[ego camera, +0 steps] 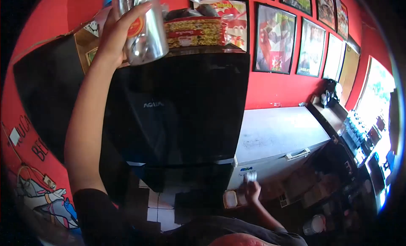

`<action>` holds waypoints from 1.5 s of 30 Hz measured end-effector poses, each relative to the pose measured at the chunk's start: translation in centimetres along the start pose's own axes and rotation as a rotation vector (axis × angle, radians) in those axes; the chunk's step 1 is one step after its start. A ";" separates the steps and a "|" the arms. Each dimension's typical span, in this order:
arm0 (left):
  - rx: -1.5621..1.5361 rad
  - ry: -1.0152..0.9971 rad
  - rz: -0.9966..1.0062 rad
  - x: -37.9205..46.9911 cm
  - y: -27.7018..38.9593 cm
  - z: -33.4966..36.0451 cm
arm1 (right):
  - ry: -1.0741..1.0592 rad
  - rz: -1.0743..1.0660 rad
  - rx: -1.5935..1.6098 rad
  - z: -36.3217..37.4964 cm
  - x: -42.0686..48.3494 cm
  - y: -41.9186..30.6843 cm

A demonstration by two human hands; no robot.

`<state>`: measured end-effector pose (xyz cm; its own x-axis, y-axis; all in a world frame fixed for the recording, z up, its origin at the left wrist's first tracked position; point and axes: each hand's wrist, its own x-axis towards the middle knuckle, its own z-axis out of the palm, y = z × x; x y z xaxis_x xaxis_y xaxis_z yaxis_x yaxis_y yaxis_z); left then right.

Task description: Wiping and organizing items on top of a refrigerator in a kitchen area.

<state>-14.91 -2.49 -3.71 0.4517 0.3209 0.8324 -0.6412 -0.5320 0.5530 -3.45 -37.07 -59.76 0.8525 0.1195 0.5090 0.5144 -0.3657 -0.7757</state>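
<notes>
My left hand is raised at the upper left, wrapped around a clear plastic jar with a round orange-red label. The jar is near the front top edge of a tall black Aqua refrigerator. Behind the jar, a red and yellow plastic packet rests on top of the refrigerator, with dark plastic bags behind it. Low on the right, my right hand grips a small shiny object, too blurred to name. It appears in front of the white chest freezer's lower front.
A white chest freezer stands right of the refrigerator, its handle facing out. Framed posters hang on the red wall. A cluttered counter runs towards a bright window at right. A white bucket sits low at right.
</notes>
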 end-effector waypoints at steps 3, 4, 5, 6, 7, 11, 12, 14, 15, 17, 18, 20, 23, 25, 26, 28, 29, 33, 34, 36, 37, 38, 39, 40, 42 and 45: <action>-0.097 -0.088 0.107 2.8 -2.4 5.3 | -0.107 0.295 -0.183 -1.6 -13.3 11.1; -0.069 -0.107 0.098 3.7 -3.7 6.2 | -0.398 0.540 -0.477 -2.5 -17.2 13.1; -0.041 -0.124 0.089 4.4 -4.9 7.1 | -0.412 0.548 -0.475 -3.3 -20.6 15.5; -0.026 -0.153 0.048 4.9 -4.7 8.3 | -0.517 0.568 -0.486 -4.9 -23.9 17.7; -0.010 -0.181 0.007 5.2 -4.4 9.5 | -0.512 0.576 -0.488 -6.4 -25.8 20.8; 0.013 -0.078 0.062 4.6 -6.5 13.1 | -0.498 0.815 -0.444 -8.7 -25.0 25.4; 0.078 -0.107 -0.024 4.9 -6.4 13.1 | -0.498 0.878 -0.435 -9.4 -24.7 25.7; 0.084 -0.175 -0.112 5.9 -6.6 12.9 | -0.503 1.002 -0.413 -10.4 -24.1 26.4; 0.082 -0.243 -0.197 6.1 -6.6 13.1 | -0.501 1.065 -0.402 -10.9 -23.8 26.4; 0.067 -0.177 -0.217 5.9 -6.7 14.6 | -0.348 1.224 -0.260 -10.0 -22.0 28.5; 0.046 -0.209 -0.257 6.1 -7.3 14.8 | -0.244 1.276 -0.178 -9.9 -21.5 31.0; 0.127 -0.233 -0.194 6.7 -7.9 15.1 | -0.177 1.309 -0.052 -7.7 -20.3 32.0; 0.127 -0.232 -0.098 5.9 -7.7 15.5 | -0.229 1.196 -0.166 -5.9 -15.8 27.6; 0.111 -0.207 -0.023 6.1 -8.1 15.5 | -0.380 1.156 -0.166 -6.1 -15.8 26.2; 0.099 -0.182 0.061 6.4 -8.4 15.6 | -0.380 1.163 -0.174 -6.3 -16.3 26.1; 0.092 -0.209 0.035 6.9 -8.9 15.8 | -0.678 1.033 -0.328 -6.2 -17.3 25.9; 0.090 -0.236 0.019 6.9 -9.1 15.8 | -0.685 1.036 -0.330 -6.6 -18.1 25.7; 0.189 -0.165 0.105 7.1 -10.0 14.9 | -0.753 0.852 -0.315 -6.9 -19.7 22.9; 0.204 -0.121 0.128 7.1 -10.1 15.2 | -0.771 0.821 -0.323 -7.0 -19.6 22.9; 0.211 -0.126 0.128 7.2 -10.2 15.2 | -0.810 0.762 -0.336 -6.9 -19.7 23.3; 0.220 -0.134 0.131 7.2 -10.3 15.3 | -0.832 0.735 -0.341 -6.7 -20.0 23.5; 0.204 -0.197 0.073 7.3 -10.2 15.0 | -0.855 0.706 -0.343 -6.4 -20.3 23.8; 0.213 -0.198 0.069 7.6 -10.1 14.5 | -0.864 0.705 -0.339 -6.0 -20.4 24.1; 0.281 -0.198 0.042 8.0 -9.9 13.8 | -0.880 0.781 -0.376 -5.2 -20.2 24.6; 0.229 -0.229 -0.041 9.0 -10.5 13.5 | -1.016 0.520 -0.601 -5.1 -22.3 30.5; 0.106 -0.159 0.061 7.4 -11.8 13.0 | -0.559 1.086 -0.050 -6.2 -24.4 33.2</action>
<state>4.03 -4.00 -4.48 0.5115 0.1626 0.8437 -0.6050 -0.6290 0.4881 -7.70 -57.89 -95.62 0.7657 0.1053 -0.6345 -0.4837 -0.5559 -0.6760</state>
